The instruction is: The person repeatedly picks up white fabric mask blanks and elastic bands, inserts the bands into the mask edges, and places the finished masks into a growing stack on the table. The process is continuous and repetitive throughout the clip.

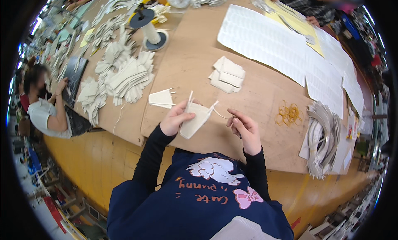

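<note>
My left hand [179,119] is closed on a cream fabric piece [198,120], with the thumb lying on its face. The piece tapers, has stitched edges, and narrow tabs stick up from its two upper corners. From its right corner a thin cord [221,114] runs to my right hand [246,131], whose fingertips pinch its end. Just beyond my left hand a similar fabric piece [161,99] with short strap ends lies flat on the table. Farther off, a small stack of cream pieces [227,74] rests on the brown tabletop [186,66].
Heaps of cream pieces [128,80] cover the left table beside a thread spool [150,31]. Yellow rubber bands [289,114] and a bundle of pale straps [323,136] lie to the right. White paper sheets [265,45] spread at the back. Co-workers sit left and across.
</note>
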`<state>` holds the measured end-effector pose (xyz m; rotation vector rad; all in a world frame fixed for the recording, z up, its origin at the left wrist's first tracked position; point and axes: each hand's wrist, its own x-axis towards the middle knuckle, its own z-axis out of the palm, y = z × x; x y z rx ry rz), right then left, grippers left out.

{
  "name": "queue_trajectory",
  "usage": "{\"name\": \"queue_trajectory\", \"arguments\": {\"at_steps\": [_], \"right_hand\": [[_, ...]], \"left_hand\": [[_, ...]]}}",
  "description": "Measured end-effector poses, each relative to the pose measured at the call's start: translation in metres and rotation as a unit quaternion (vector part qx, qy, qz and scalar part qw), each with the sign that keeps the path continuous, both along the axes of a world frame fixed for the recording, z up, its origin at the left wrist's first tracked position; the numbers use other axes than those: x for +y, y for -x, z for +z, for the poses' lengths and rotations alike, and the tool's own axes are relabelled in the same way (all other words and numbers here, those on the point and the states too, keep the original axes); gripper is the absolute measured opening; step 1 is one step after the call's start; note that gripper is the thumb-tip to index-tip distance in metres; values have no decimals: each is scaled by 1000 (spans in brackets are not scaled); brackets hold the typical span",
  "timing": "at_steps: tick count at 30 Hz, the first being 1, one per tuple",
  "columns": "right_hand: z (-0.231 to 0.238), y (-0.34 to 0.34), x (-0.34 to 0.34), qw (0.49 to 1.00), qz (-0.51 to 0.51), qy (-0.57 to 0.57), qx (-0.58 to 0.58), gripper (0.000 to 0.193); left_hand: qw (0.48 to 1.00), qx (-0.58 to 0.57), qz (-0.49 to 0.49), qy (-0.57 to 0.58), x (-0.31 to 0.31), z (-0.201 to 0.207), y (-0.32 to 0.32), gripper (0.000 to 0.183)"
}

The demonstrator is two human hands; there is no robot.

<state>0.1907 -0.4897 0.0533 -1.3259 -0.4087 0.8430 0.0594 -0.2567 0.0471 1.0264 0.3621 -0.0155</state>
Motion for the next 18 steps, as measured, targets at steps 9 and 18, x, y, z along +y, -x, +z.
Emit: {"name": "queue_trajectory", "arguments": {"at_steps": [9,18], "right_hand": [[2,-17,-27,986,-22,41,158,26],[-9,-11,-30,974,-8,-27,224,26]], "left_hand": [[989,8,-125,-82,-39,7,-23,41],[962,-25,-129,-239,-41,10,-23,36]]}}
